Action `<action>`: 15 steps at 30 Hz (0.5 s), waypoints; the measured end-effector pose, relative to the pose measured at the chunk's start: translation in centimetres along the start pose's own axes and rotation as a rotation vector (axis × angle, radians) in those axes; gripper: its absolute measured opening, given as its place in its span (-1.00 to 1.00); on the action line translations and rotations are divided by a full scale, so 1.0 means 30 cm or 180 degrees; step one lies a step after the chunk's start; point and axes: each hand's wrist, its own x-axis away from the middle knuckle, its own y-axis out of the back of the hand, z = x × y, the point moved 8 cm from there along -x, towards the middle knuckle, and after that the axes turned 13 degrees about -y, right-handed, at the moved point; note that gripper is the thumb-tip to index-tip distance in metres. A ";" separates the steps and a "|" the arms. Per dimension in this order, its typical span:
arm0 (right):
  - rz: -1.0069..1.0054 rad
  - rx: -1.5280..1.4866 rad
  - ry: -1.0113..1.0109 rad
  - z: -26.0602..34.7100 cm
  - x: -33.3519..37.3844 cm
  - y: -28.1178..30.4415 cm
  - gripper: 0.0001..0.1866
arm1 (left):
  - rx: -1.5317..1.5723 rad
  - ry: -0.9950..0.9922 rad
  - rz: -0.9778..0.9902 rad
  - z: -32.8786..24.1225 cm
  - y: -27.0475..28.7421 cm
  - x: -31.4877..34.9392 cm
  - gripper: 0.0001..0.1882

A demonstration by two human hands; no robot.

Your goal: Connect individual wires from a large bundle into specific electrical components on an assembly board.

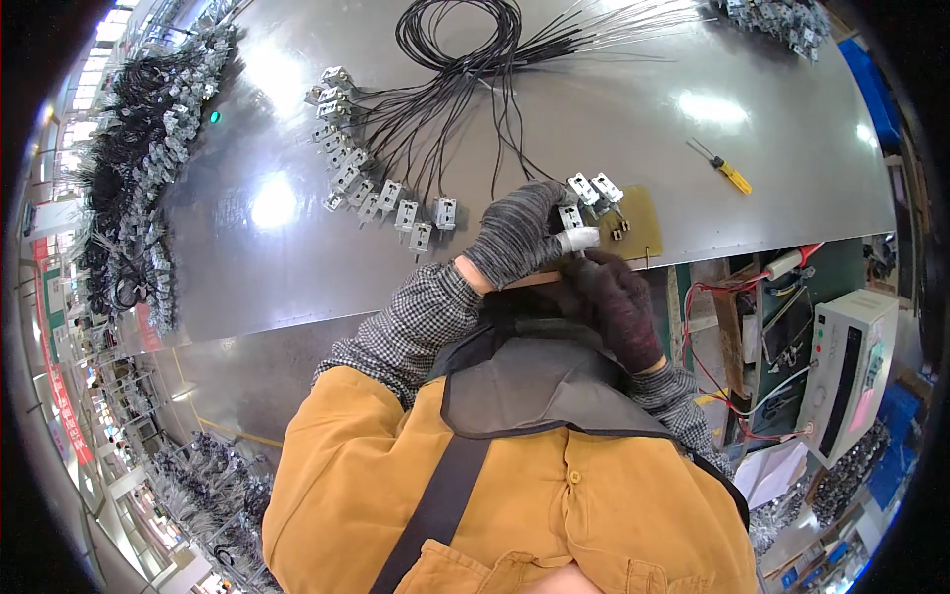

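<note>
My left hand, in a grey knit glove with white wrapping at a fingertip, is closed on a small pale socket-like block at the table's front edge. Just below it is my right hand, in a dark maroon glove, its fingers curled in close to the block; what they grip is hidden. Two similar blocks lie just beyond my fingers, by a yellowish plate with small metal parts on it. More blocks with black wires fan out to the left.
A coil of black wire lies at the back of the metal table. A yellow-handled screwdriver rests at the right. Bundled wired parts heap along the left edge. A white test box with red leads stands lower right.
</note>
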 end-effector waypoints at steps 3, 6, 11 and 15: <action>0.0656 -0.1645 -0.0981 -0.081 0.015 -0.055 -0.62 | 0.0004 0.0164 0.0016 0.010 -0.005 0.012 -0.39; 0.1114 -0.2748 -0.1637 -0.138 0.027 -0.110 -0.61 | -0.0212 -0.0096 -0.0033 -0.008 0.002 0.014 -0.35; -0.0025 0.0197 -0.0147 -0.101 -0.010 -0.017 -0.66 | -0.0324 -0.0045 -0.0168 -0.002 -0.019 0.032 -0.33; 0.0430 -0.0934 -0.1008 -0.115 0.000 -0.033 -0.73 | -0.0291 0.0182 -0.0217 0.013 -0.027 0.041 -0.30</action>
